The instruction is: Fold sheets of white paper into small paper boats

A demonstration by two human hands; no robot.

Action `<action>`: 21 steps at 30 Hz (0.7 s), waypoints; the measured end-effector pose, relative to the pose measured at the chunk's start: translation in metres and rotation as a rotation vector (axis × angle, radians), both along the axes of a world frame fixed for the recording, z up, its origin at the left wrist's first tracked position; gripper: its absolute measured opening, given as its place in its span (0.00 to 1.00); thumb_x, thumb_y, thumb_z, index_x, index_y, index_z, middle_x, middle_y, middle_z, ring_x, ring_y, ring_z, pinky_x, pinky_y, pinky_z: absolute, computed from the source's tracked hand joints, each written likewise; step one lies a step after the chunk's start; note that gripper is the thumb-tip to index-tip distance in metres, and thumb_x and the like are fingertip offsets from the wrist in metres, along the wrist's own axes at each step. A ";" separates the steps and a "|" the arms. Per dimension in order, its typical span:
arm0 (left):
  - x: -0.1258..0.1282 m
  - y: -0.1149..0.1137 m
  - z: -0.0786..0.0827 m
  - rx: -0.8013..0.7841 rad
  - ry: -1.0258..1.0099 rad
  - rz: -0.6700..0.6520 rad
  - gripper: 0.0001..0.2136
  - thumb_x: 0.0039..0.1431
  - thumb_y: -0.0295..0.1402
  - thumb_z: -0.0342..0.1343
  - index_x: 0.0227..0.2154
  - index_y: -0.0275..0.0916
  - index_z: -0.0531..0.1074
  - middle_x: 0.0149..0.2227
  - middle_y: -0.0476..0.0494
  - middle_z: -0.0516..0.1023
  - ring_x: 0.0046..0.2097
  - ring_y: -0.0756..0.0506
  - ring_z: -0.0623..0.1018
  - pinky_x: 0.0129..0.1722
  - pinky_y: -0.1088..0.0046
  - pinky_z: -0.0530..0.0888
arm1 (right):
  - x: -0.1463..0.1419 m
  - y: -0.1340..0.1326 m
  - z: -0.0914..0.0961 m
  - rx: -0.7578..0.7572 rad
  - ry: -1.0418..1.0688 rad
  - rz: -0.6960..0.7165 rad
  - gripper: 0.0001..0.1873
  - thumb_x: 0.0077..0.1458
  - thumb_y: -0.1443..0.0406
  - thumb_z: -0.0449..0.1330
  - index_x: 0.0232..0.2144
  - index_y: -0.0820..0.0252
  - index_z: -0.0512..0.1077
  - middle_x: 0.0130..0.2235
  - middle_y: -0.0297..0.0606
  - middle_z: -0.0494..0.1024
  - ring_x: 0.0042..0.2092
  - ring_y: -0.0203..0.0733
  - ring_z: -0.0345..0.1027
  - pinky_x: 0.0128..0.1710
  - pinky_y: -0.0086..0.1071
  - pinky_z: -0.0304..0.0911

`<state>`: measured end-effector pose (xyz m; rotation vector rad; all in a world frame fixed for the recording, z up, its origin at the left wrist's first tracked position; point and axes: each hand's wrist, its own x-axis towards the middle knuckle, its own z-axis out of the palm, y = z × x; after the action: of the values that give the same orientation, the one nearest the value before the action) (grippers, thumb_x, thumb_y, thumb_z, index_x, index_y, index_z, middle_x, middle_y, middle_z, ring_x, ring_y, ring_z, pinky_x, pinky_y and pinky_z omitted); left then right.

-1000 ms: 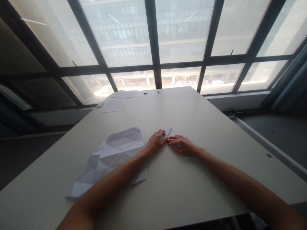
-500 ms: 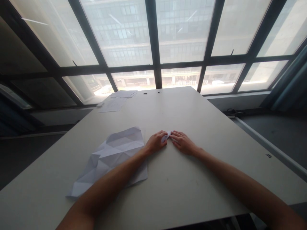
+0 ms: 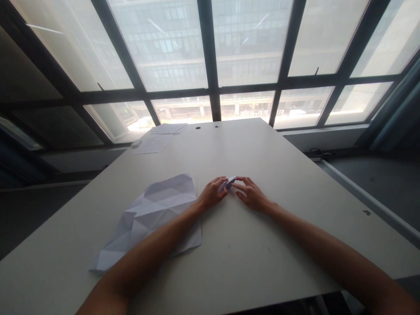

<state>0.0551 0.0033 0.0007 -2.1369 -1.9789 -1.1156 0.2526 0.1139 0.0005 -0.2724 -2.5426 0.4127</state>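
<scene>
Head view: a small, folded, white paper piece is located between the two hands near the middle of the white, flat worktop. Its long axis runs obliquely, with the narrow, pointed end directed away from the person and to the right; the broader end lies toward the left hand.

The piece sits between the left thumb and the curled left fingers, which are closed on it and partly cover its near end. The pointed end projects beyond them toward the fingertips of the right hand. The right fingers are parted and loosely bent, the upper two at the tip and near edge of the piece, the thumb clear of it; whether they bear any of its weight cannot be told.

Both forearms reach forward and converge, wrists low over the worktop, backs of the hands upward. The left forearm passes across a large, creased, white paper sheet. Flat white papers lie at the far left corner.
</scene>
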 end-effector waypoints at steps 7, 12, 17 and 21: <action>0.001 0.001 -0.002 0.002 0.003 0.003 0.18 0.58 0.27 0.55 0.52 0.40 0.70 0.51 0.41 0.76 0.52 0.42 0.75 0.55 0.61 0.71 | 0.000 -0.002 0.001 0.003 -0.020 -0.011 0.22 0.62 0.66 0.57 0.57 0.45 0.70 0.62 0.40 0.63 0.61 0.51 0.56 0.61 0.48 0.58; 0.002 -0.001 0.001 0.010 -0.035 0.010 0.18 0.57 0.28 0.56 0.52 0.40 0.70 0.49 0.42 0.76 0.50 0.42 0.76 0.53 0.63 0.72 | 0.000 0.001 -0.003 -0.007 -0.027 -0.055 0.21 0.62 0.65 0.56 0.57 0.45 0.70 0.62 0.42 0.62 0.62 0.52 0.54 0.61 0.50 0.57; 0.000 -0.002 0.006 0.027 -0.120 0.025 0.18 0.55 0.29 0.59 0.50 0.39 0.72 0.47 0.42 0.75 0.48 0.44 0.76 0.50 0.66 0.74 | -0.002 0.003 -0.007 0.008 -0.048 -0.081 0.21 0.63 0.62 0.56 0.58 0.49 0.69 0.63 0.46 0.62 0.64 0.53 0.53 0.62 0.50 0.55; -0.002 -0.002 0.006 0.022 -0.196 0.030 0.18 0.53 0.29 0.61 0.49 0.40 0.74 0.47 0.41 0.72 0.48 0.43 0.76 0.49 0.65 0.76 | -0.002 0.002 -0.003 0.019 -0.071 -0.010 0.23 0.62 0.61 0.57 0.60 0.51 0.66 0.62 0.47 0.65 0.64 0.52 0.55 0.62 0.51 0.53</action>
<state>0.0530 0.0012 0.0065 -2.0515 -2.0559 -1.3846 0.2503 0.1158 -0.0028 -0.2975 -2.6116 0.3808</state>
